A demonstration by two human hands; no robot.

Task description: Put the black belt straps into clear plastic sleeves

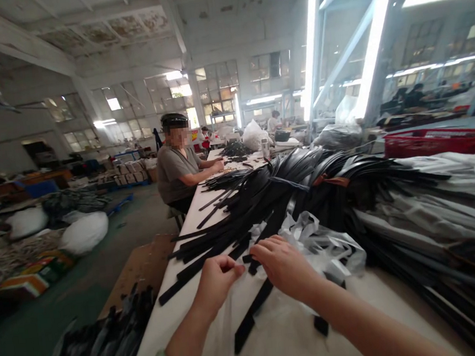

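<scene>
My left hand (220, 282) is closed in a pinch above the table, with a pale bracelet on the wrist. A faint translucent strip (226, 328) runs down below its fingers; whether they hold it I cannot tell. Just to the right, my right hand (284, 265) has its fingers curled together over the end of a black strap (248, 259). The two hands are close but apart. Crumpled clear plastic strips (330, 247) lie behind and beside my right hand. Another black strap (249, 315) slants across the table below the hands.
A large heap of black straps (259, 195) covers the table (180, 285) ahead. Wrapped bundles (424, 217) and a red crate (442, 142) are on the right. A co-worker (178, 166) sits at the far left side. Plastic-wrapped straps (98, 345) stand low at left, beside cardboard (141, 269).
</scene>
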